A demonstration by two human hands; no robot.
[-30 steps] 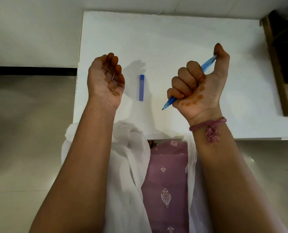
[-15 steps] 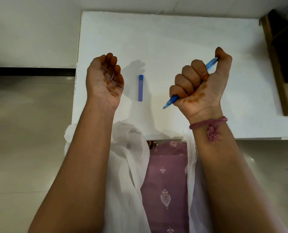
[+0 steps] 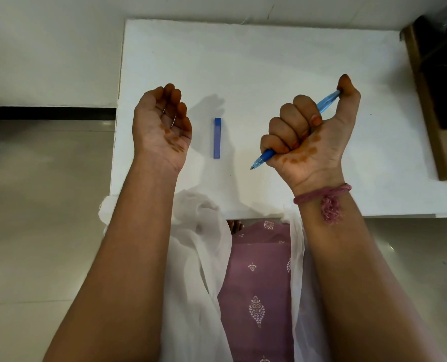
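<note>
A pink thread (image 3: 321, 196) is circling the wrist of the right hand (image 3: 308, 126), which is hovering over the near edge of the table (image 3: 269, 56). The hand is clenching the pen (image 3: 265, 154) in a full fist, with fingers wrapping the barrel and the thumb (image 3: 347, 86) pressing on its top end. That looks like working the clicker, not writing. The pen is slanting down-left, its tip clear of the table, and it is showing a translucent blue barrel and a fine dark point. The left hand (image 3: 162, 126) is idling palm-up, fingers loosely curled and holding nothing. Farther on, between the hands, a blue stick (image 3: 217, 138) is lying flat on the table.
</note>
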